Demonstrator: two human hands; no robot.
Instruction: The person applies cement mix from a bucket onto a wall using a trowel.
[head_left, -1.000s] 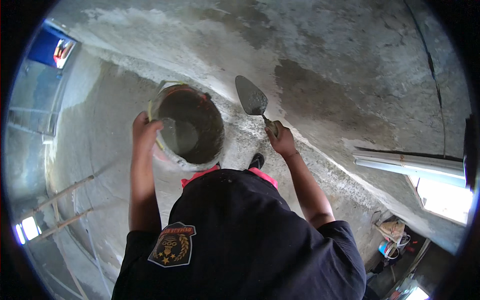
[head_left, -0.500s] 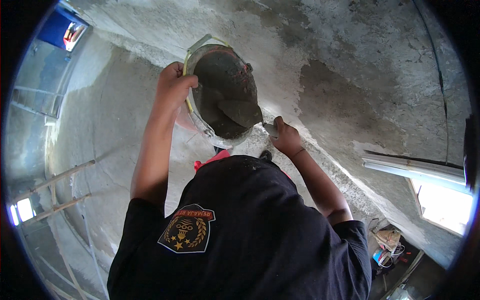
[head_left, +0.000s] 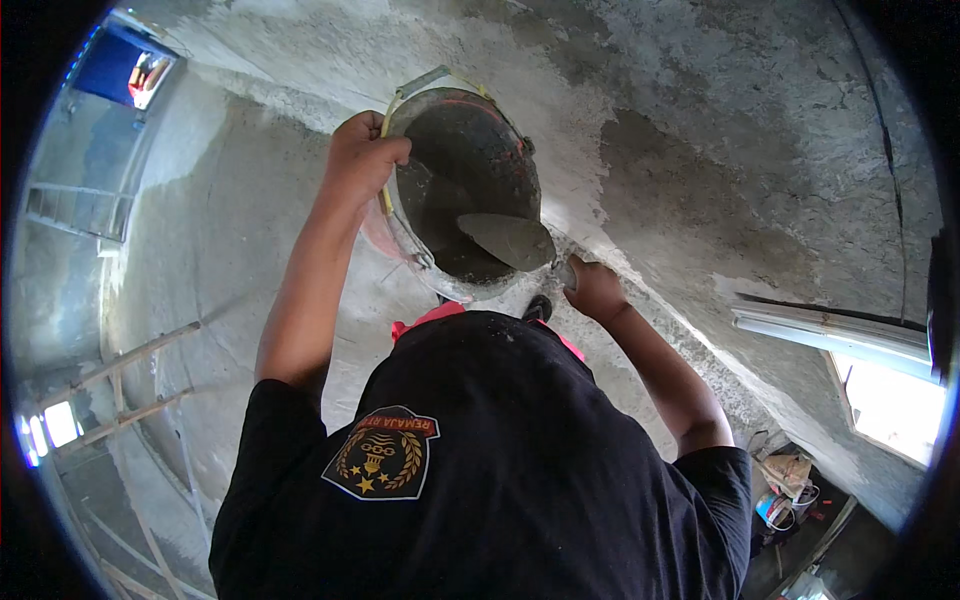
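Observation:
My left hand [head_left: 365, 160] is closed on the left rim of a cement-crusted bucket [head_left: 462, 128], fingers outside and thumb over the edge. The bucket is held up in front of my chest, its mouth tipped toward me. Grey wet mortar [head_left: 425, 205] shows inside it. My right hand [head_left: 598, 290] grips the handle of a trowel [head_left: 508, 242]; most of that handle is hidden by my fingers. The trowel's leaf-shaped blade lies over the bucket's lower right part, inside the mouth. A yellowish bucket handle [head_left: 440, 73] arches along the far rim.
A rough plastered wall with a dark patch [head_left: 665, 185] rises ahead and to the right, with a bright window opening [head_left: 895, 405] in it. Wooden poles [head_left: 130, 362] stick out at left. A small bucket [head_left: 775, 510] and a brown bag [head_left: 788, 472] lie at lower right.
The bucket and both hands have shifted a little to the right. The trowel blade has moved right and slightly down with them, and more of its face shows. Both grips are unchanged.

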